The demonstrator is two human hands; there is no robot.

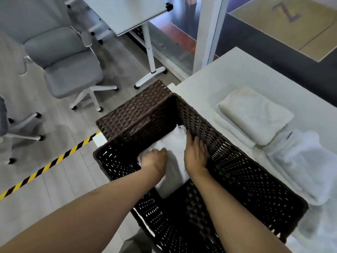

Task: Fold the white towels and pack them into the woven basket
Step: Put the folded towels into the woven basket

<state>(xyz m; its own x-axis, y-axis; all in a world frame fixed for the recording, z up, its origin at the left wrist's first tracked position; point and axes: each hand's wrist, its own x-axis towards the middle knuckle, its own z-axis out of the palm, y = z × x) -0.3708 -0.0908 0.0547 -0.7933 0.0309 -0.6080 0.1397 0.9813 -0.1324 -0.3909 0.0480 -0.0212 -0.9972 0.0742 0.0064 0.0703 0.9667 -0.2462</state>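
**Both hands down in the basket**

The basket [237, 172] stands against the table [209, 77]. A folded white towel [175, 141] lies at its bottom. The left hand [155, 160] rests on the towel with fingers curled under; whether they grip it cannot be told. The right hand [196, 154] presses it flat, fingers straight and spread, beside the basket's wall. Two more folded towels, a cream one [255, 115] and a fluffy white one [300, 161], lie on the table.

grey office chairs [71, 70] stand upper left on the wood floor, a white rolling table [127, 13] at top centre, yellow-black tape [49, 167] lower left, a tan mat [291, 24] upper right.
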